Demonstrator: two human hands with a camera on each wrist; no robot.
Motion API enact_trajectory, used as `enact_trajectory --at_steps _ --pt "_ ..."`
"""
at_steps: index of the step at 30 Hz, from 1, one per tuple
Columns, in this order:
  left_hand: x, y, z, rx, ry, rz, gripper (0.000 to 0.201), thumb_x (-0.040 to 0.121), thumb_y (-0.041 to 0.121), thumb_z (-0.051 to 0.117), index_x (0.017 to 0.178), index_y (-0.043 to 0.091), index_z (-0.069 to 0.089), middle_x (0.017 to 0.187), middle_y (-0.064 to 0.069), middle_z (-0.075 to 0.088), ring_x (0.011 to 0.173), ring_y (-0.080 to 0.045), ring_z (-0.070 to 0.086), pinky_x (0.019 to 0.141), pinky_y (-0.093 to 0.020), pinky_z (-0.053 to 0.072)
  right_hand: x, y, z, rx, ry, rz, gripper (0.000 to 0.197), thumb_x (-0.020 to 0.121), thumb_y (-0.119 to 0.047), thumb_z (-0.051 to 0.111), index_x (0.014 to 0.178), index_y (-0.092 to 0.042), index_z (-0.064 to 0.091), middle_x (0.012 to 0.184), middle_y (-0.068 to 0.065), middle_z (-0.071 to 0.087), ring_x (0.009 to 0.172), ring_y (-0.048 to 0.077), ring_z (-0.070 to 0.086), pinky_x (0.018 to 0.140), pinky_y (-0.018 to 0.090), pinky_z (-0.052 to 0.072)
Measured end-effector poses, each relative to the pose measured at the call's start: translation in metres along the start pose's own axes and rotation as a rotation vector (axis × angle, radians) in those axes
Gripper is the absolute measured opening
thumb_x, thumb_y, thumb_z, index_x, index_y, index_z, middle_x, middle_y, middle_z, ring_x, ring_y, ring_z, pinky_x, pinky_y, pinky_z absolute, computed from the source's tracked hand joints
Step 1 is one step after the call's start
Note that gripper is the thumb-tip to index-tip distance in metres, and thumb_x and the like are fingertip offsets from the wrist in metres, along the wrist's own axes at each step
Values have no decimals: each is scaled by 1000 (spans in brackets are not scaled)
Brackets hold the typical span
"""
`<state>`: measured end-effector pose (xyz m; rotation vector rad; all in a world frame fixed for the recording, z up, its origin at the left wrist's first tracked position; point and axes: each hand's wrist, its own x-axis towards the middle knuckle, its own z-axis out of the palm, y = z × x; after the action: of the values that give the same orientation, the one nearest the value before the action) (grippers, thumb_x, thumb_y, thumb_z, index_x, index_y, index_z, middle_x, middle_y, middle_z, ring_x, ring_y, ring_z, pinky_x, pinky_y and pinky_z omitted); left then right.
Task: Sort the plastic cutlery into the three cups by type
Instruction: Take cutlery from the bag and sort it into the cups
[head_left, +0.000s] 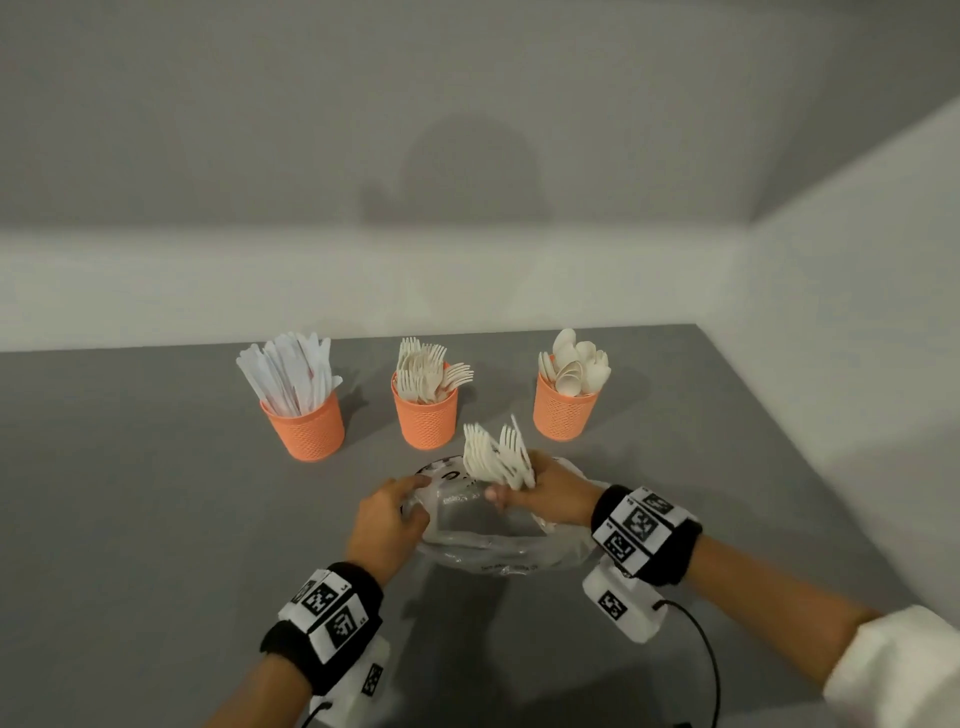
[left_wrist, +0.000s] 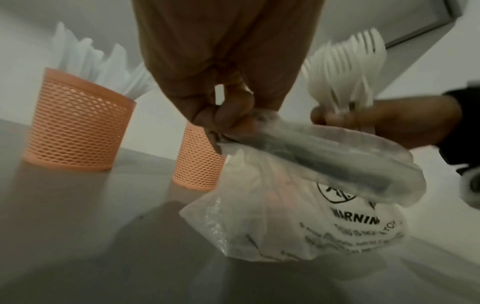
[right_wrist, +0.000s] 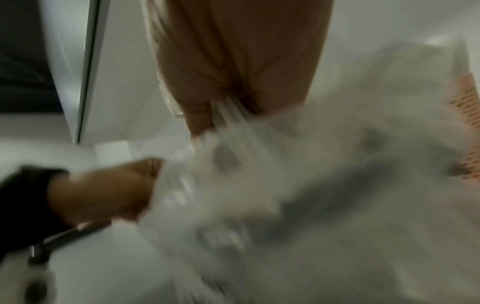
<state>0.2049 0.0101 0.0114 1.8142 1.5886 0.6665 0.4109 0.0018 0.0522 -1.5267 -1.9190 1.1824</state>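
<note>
Head view: a clear plastic bag (head_left: 498, 530) lies on the grey desk (head_left: 156, 519) and serves as the landmark for all positions. Beyond the bag stand three orange mesh cups in a row: the knife cup (head_left: 306, 423), beyond and to the left of the bag, holds white knives (head_left: 291, 371); the fork cup (head_left: 425, 415), directly beyond the bag, holds cream forks (head_left: 428, 371); the spoon cup (head_left: 563, 410), beyond and to the right of the bag, holds spoons (head_left: 574, 366). At the bag's left edge, the left hand (head_left: 387, 525) has its fingers curled round a gathered fold of the plastic, pinching it; the left wrist view shows the same grip at the bag's upper rim, with printed warning text (left_wrist: 355, 220) on the bag's side. At the bag's far right edge, just above its mouth, the right hand (head_left: 545, 496) has its fingers closed round the handles of a bundle of white forks (head_left: 496, 454), tines pointing up and towards the fork cup. Right wrist view: heavily blurred; handles can be made out between the curled fingers (right_wrist: 200, 115), with the bag's plastic below. Black wristbands with printed marker squares sit on both wrists, nearer the viewer than the bag. A white wall (head_left: 467, 156) rises beyond the cups.
</note>
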Motion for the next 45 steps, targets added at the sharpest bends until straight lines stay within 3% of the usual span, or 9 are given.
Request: enact_trajectory --at_steps 10,14,18,23,27,33,36,40,45 --pt "5 24 11 78 44 75 15 86 16 59 98 13 68 104 -3 48 86 -23 56 79 -29 43 7 -28 -41 781 370 -50 15 93 -10 53 78 -13 52 52 -3 51 49 13 52 62 32 52" --pt "16 40 -5 -515 204 -2 16 90 7 53 79 5 64 74 0 56 67 -18 50 63 -27 43 23 -38 -34 849 474 -63 17 93 -8 52 78 -15 52 47 -6 49 43 9 49 54 27 48" --pt "20 57 -22 -1250 -235 -519 32 98 24 36 94 3 59 81 -12 67 75 -22 62 67 -29 53 39 -68 -19 826 494 -147 19 92 -2 53 76 -14 54 49 -7 52 44 7 51 54 25 47" --pt "19 75 -36 -1536 -426 -608 52 101 31 25 99 -8 58 86 -21 66 81 -30 63 63 -37 58 50 -87 12 749 572 -154 7 83 1 63 85 -5 60 68 2 61 55 5 60 58 14 49" --pt "17 74 -39 -1481 -519 -554 45 98 28 27 103 -2 60 84 -14 67 75 -24 65 66 -35 56 59 -80 33 758 654 -97 27 81 3 64 107 -1 57 90 6 66 76 13 63 64 17 51" --pt "18 52 -43 -1005 -531 -294 37 58 11 51 95 10 55 85 -1 57 77 -11 56 68 -24 48 71 -75 34 718 629 -56 10 89 1 51 97 -4 57 61 -2 58 50 3 56 55 20 47" --pt "19 58 -42 -731 -466 -124 49 70 3 59 117 11 47 89 0 58 79 -9 58 64 -18 50 76 -73 41 687 586 -30 15 90 -2 51 104 -4 55 76 -3 58 73 10 58 72 23 49" --pt "16 62 -41 -583 -393 -69 23 88 -3 45 91 20 45 62 -2 44 49 -7 43 46 -17 37 81 -76 50 532 504 -35 39 83 0 55 122 -4 52 105 5 65 95 16 62 83 26 51" --pt "21 51 -46 -851 -445 -190 32 95 18 41 64 15 41 43 5 34 31 -5 28 33 -12 19 69 -82 33 773 69 17 35 84 -22 65 111 -1 56 82 5 69 72 8 68 71 19 53"
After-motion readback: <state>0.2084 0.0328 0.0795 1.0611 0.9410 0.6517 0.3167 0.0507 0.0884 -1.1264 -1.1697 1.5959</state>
